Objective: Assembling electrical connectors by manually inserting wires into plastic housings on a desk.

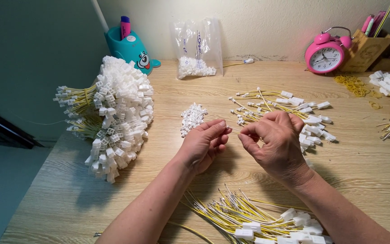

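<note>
Both hands meet above the desk (68, 180): left hand (204, 142) pinches a small connector, right hand (274, 140) pinches a thin wire (235, 132) toward it; loose connectors (192, 117) and wires (290, 113) lie within reach.

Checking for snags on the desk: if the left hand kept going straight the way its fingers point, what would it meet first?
Most likely the right hand: the left hand has its fingertips aimed right, almost touching it. Depth between them is hard to judge.

Bare wooden table (362, 167) lies open at centre right and lower left of the frame. A big heap of white connectors (118, 113) blocks the left, loose wires (285, 113) the upper middle, another wire bundle (249, 217) the bottom.
</note>
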